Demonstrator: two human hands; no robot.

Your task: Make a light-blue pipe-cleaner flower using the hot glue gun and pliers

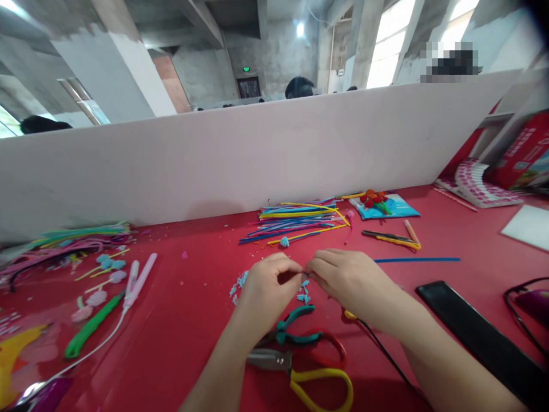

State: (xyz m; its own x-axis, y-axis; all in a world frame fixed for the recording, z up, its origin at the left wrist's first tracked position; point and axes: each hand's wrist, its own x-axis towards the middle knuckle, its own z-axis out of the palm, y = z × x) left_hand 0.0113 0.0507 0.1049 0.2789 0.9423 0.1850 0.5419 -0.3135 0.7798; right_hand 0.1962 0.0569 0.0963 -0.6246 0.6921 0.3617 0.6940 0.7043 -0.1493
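My left hand (274,286) and my right hand (343,280) meet fingertip to fingertip above the middle of the table. Each is closed in a pinch on a thin dark pipe cleaner (305,273), of which only a tiny part shows. A straight blue pipe cleaner (422,260) runs out to the right from behind my right hand; whether it is the same piece I cannot tell. Light blue fluffy scraps (303,294) lie beneath my fingers. Nearer to me are teal-handled pliers (295,326) and scissors (319,375) with red and yellow handles, partly behind my left forearm.
A bundle of coloured pipe cleaners (295,220) lies by the white partition (240,154). Red and orange fluffy flowers (374,199) rest on a blue packet. Tweezers (386,236) and a black phone-like slab (476,337) are right; a green-handled cutter (94,325) and pink heated wand (141,280) left.
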